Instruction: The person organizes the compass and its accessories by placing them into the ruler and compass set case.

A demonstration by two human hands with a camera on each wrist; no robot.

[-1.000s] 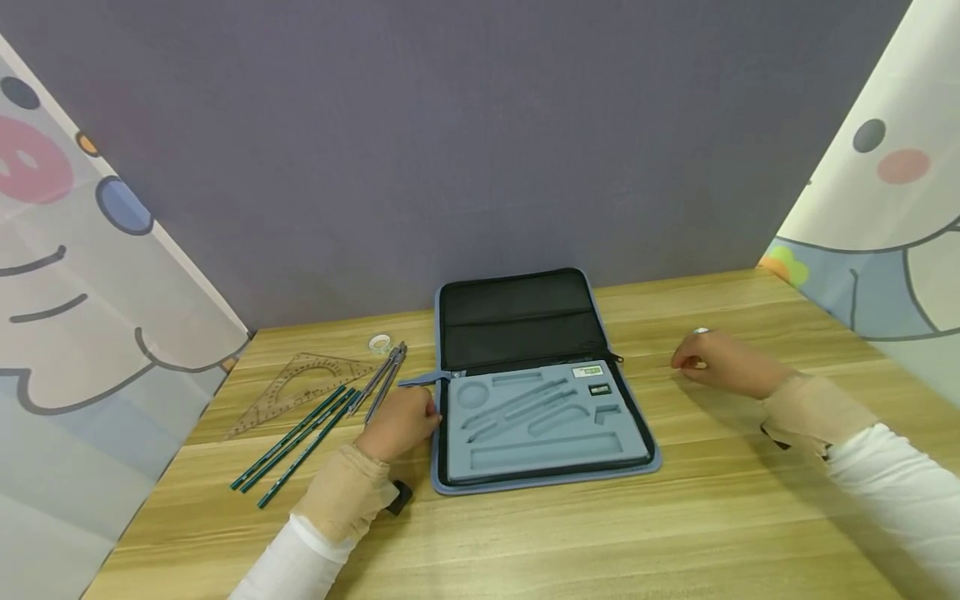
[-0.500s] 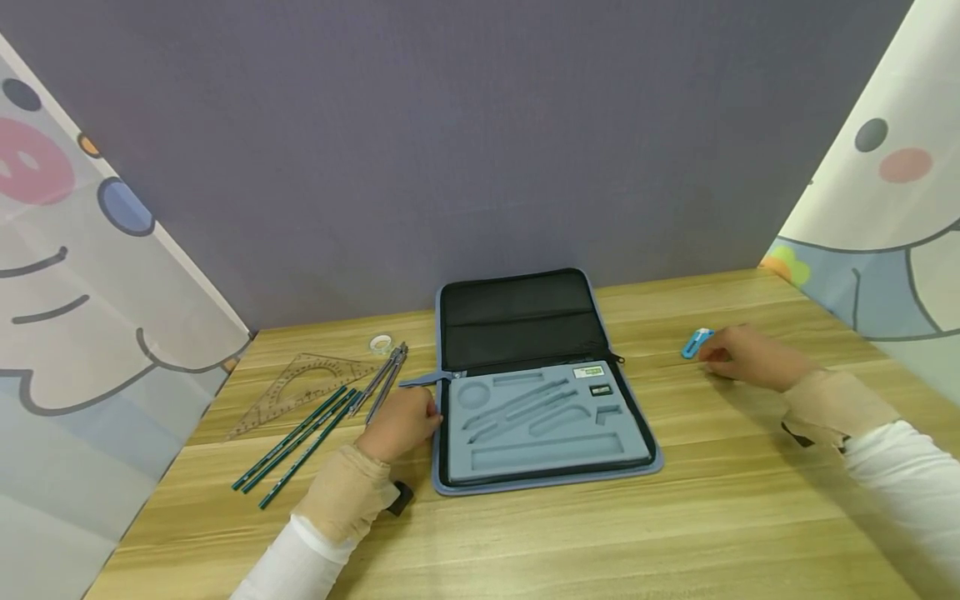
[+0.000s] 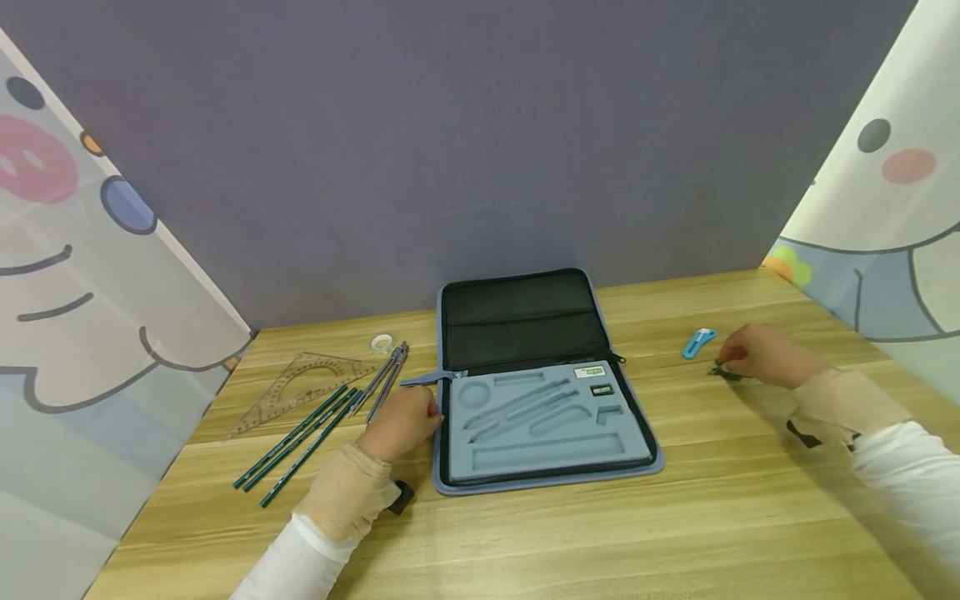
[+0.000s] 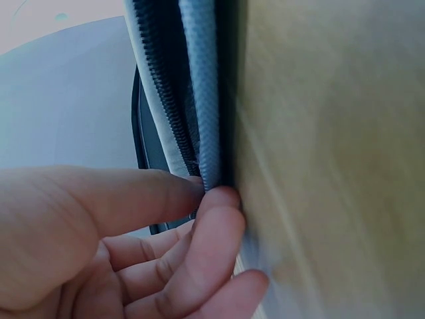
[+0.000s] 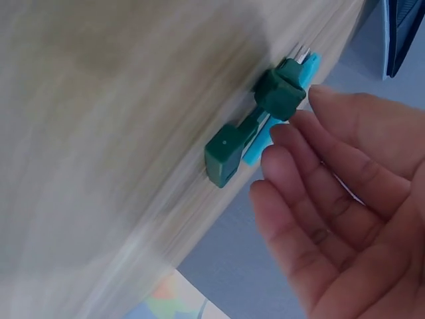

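A zippered case (image 3: 551, 482) lies unfolded on the table, with a grey-blue moulded insert full of shaped recesses. My left hand (image 3: 401, 423) pinches the case's left edge between thumb and fingers; the left wrist view shows the fabric rim (image 4: 202, 100) and zipper there. My right hand (image 3: 768, 357) is over the table on the right, fingers loosely bent beside a small dark green piece (image 5: 279, 90) with two blocks and metal tips. Thumb and fingertips are close to it; whether they touch is unclear. Just beyond lies a light-blue cutter (image 3: 699, 342).
Left of the case lie several green pencils (image 3: 300, 450), a metal compass (image 3: 390, 375), a clear set square (image 3: 262, 408) and a tape roll (image 3: 381, 343). An eraser (image 3: 588, 372) and sharpener (image 3: 602, 390) sit in the insert. A grey panel (image 3: 517, 167) stands behind.
My right hand has shifted right, off the light-blue cutter, which now lies uncovered. The green piece has come into sight under its fingers. My left hand stays on the case edge.
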